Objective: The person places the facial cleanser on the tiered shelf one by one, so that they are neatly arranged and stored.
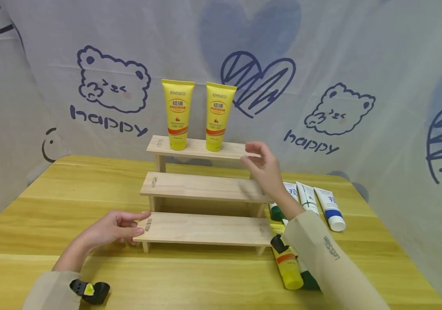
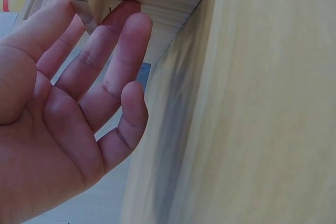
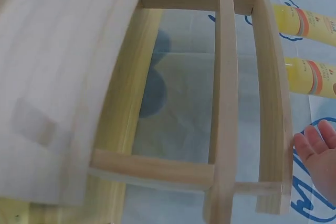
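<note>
One three-tier wooden rack [image 1: 205, 187], centre of table [image 1: 31, 206], pinched at its near tier [image 1: 205, 228]'s left end by the left hand [image 1: 114, 228]. Two yellow tubes [image 1: 216, 118], upright on the far, top tier [image 1: 196, 147]. Beside that tier's right end, right hand [image 1: 266, 170], released, loosely curved.

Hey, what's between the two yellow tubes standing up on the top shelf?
Just bare wood: in the head view, an uncovered stretch of the top shelf separates the left tube from the right tube.
</note>
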A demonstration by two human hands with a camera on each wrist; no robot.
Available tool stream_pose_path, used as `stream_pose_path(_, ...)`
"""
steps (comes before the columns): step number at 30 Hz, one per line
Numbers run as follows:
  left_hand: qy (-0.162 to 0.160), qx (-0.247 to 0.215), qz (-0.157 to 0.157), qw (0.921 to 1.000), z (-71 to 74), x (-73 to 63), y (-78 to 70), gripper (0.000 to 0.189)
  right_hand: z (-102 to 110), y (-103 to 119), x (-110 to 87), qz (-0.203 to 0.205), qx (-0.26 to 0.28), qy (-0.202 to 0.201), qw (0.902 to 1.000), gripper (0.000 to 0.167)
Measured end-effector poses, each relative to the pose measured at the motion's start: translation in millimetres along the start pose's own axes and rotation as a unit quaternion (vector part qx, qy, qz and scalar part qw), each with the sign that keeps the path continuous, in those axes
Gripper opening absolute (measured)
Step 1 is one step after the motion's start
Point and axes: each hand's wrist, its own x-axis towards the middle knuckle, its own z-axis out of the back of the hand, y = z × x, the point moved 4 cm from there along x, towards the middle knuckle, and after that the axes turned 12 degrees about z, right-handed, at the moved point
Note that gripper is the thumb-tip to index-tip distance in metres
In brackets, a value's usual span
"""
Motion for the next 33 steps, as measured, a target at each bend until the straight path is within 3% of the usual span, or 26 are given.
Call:
stream_pose_path(8,0.003,-0.007,-0.003,1.0000,-1.0,-1.9,2.0,0.055,12,0,-17.7,-0.011,-0.006,0.004,0.9999,0.029)
stream_pose_path(14,0.005,-0.008,-0.003,0.9999,-1.3,-1.6,0.5,0.055,28,-17,-34.2,-0.012,-0.019,-0.005,0.9997,0.028)
stream_pose_path(20,0.008,-0.019,0.000,0.9998,-2.4,-0.5,0.0,0.055,43,-25,-51.7,-0.053,0.000,-0.014,0.9985,0.026)
stream_pose_path(25,0.008,-0.020,-0.001,0.9998,-2.9,-1.2,0.0,0.055,52,-22,-63.3,-0.083,-0.020,0.000,0.9963,0.025)
stream_pose_path(33,0.005,-0.020,0.003,0.9998,-3.0,-1.8,-0.5,0.056,66,-23,-81.2,-0.095,-0.046,0.002,0.9944,0.021)
